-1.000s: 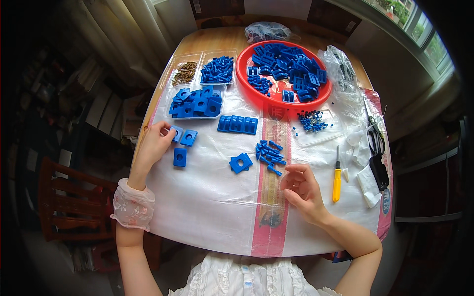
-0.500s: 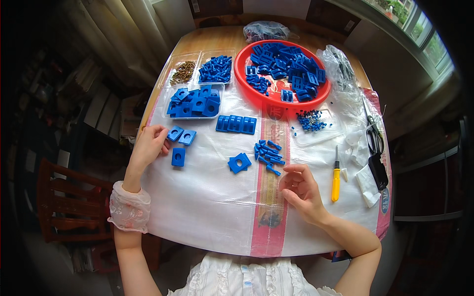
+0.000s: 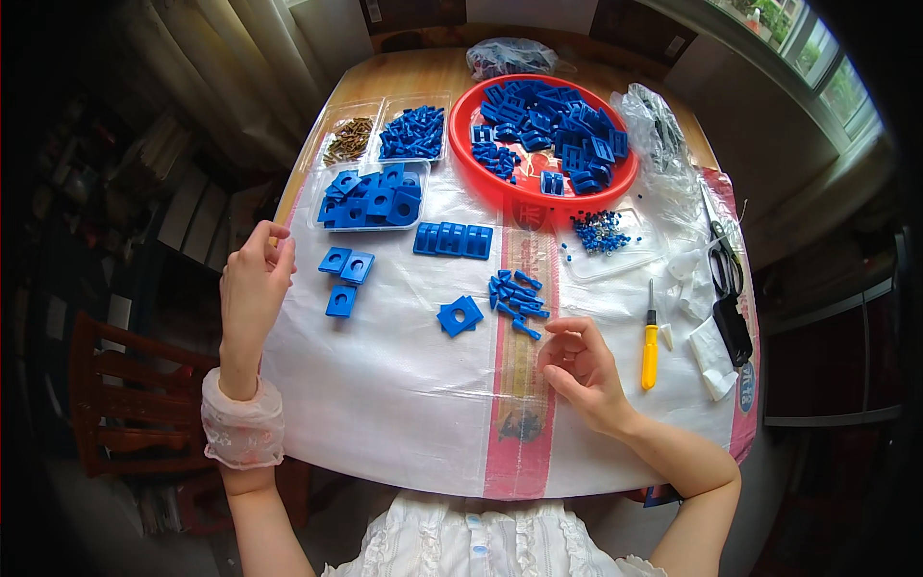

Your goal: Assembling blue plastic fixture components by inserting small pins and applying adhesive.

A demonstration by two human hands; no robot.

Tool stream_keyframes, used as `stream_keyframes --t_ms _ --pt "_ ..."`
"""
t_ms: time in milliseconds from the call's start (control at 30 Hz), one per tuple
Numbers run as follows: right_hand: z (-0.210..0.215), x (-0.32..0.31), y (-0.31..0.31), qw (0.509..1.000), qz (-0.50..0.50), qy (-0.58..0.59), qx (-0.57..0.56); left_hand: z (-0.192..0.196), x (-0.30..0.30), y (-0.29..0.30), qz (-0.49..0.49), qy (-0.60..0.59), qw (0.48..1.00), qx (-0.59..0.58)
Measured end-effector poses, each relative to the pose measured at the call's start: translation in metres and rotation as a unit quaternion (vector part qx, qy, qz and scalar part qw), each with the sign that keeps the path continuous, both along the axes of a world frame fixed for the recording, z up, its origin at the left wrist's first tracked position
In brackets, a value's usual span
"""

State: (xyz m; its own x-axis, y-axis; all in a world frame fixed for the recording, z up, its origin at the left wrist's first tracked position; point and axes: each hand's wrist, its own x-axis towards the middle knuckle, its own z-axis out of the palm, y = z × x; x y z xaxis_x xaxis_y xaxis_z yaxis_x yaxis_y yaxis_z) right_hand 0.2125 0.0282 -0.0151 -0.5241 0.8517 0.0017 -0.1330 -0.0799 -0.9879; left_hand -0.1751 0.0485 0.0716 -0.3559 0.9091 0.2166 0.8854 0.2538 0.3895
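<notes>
The left hand (image 3: pixel 258 274), empty with fingers loosely bent, is hovering left of three blue squares (image 3: pixel 352 278) on the desk (image 3: pixel 413 79); the empty right hand (image 3: pixel 585 373) is curving, thumb apart, near blue pegs (image 3: pixel 516 300).

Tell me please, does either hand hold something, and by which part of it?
Neither hand visibly holds anything: the left hand is apart from three blue squares; the right hand is near small blue pieces.

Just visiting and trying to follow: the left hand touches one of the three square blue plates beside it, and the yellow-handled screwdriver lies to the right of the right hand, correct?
Not quite: the head view shows the left hand apart from the three square blue plates, to their left. The rest is right.
</notes>
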Motion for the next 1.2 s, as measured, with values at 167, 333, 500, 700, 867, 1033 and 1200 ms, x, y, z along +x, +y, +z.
stream_keyframes --t_ms 167,333,500,700,867,1033,1200 --pt "-0.002 0.002 0.000 1.000 -0.003 -0.007 0.004 0.020 0.063 -0.019 -0.127 -0.034 0.990 0.060" --pt "-0.003 0.000 0.000 1.000 0.001 0.006 0.013 -0.011 0.111 -0.024 -0.303 -0.047 0.952 -0.021" --pt "0.000 0.000 0.000 1.000 0.002 -0.005 0.008 -0.034 0.127 -0.012 -0.336 0.036 0.941 -0.013" --pt "0.000 0.000 0.000 1.000 0.001 -0.008 0.012 -0.039 0.134 -0.010 -0.335 0.018 0.940 -0.061" --pt "-0.001 0.000 -0.001 1.000 0.003 -0.009 0.008 -0.048 0.137 -0.008 -0.304 -0.001 0.951 -0.064" --pt "-0.004 0.000 -0.001 1.000 0.003 -0.015 0.014 -0.054 0.142 -0.005 -0.277 0.021 0.958 -0.069" --pt "-0.003 0.001 -0.001 1.000 0.000 -0.024 0.017 -0.049 0.139 -0.003 -0.285 -0.011 0.957 -0.056"
